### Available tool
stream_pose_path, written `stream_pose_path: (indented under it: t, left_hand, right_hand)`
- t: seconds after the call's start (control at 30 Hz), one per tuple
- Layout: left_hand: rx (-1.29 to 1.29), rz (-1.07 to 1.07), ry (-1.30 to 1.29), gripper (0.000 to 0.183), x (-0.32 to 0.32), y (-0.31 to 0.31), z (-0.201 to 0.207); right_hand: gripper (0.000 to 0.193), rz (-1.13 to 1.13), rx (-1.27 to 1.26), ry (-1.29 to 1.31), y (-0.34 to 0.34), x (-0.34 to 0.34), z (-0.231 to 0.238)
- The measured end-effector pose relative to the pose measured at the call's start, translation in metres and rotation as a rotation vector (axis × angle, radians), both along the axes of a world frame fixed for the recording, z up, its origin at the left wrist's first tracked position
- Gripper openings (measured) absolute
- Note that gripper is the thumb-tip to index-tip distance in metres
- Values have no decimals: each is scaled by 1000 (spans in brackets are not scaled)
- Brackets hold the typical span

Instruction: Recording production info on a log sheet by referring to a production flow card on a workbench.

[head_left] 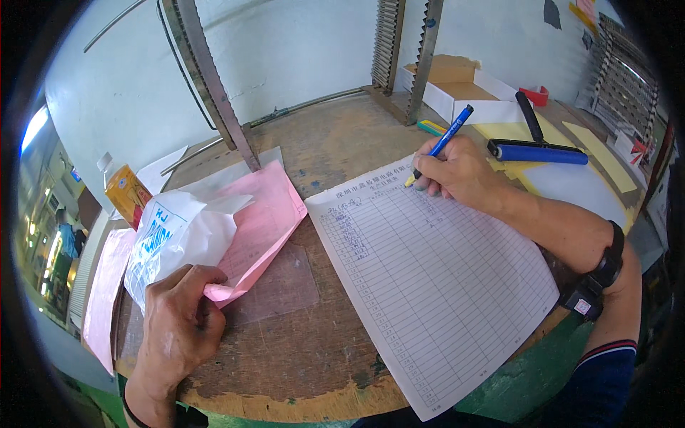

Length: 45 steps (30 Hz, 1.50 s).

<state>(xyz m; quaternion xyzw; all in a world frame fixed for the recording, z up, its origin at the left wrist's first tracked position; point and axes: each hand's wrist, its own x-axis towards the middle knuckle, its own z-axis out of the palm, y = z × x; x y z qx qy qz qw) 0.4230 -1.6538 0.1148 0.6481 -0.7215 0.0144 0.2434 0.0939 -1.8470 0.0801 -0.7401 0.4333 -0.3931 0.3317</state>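
My right hand (453,171) is closed around a blue marker (453,130), its lower end near the top rows of a white printed form (428,285). Handwriting fills several cells in the form's left columns. The sheet lies at a slant, and its bottom corner reaches past the table's near edge. On the left, my left hand (182,321) pinches the folded lower corner of some pink paper (275,207) between curled fingers. A crumpled white plastic bag (178,232) with blue print lies against the pink paper, just beyond that hand.
An orange-labelled bottle (127,187) stands behind the bag on the worn wooden table (285,364). Toothed metal uprights (214,82) rise at the back. A blue roller (542,153) with a black handle, an open white box (464,93) and yellow sheets (599,153) occupy the right.
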Motion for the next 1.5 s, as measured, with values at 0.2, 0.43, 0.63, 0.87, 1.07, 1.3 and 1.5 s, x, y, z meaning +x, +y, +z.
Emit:
stream_pose_path:
  t: [0.2, 0.43, 0.63, 0.87, 1.07, 1.3, 1.5]
  left_hand:
    - [20, 27, -4, 27, 1, 3, 4]
    - [-26, -51, -10, 28, 0, -3, -2]
    - [7, 7, -16, 28, 6, 5, 3]
    - [-38, -40, -10, 22, 7, 2, -3]
    - [-89, -224, 19, 32, 7, 5, -2]
    - [-331, -555, 29, 34, 18, -1, 3]
    - [-541, -603, -146, 22, 15, 64, 10]
  right_hand:
    - [29, 15, 13, 3, -2, 7, 0]
    - [28, -13, -12, 4, -2, -4, -1]
    - [28, 19, -2, -11, -4, 12, 0]
    - [24, -34, -23, -7, 1, 4, 1]
    - [31, 128, -807, 524, 4, -13, 24]
    - [35, -30, -453, 455, 67, -51, 73]
    - [21, 302, -469, 562, 220, -70, 34]
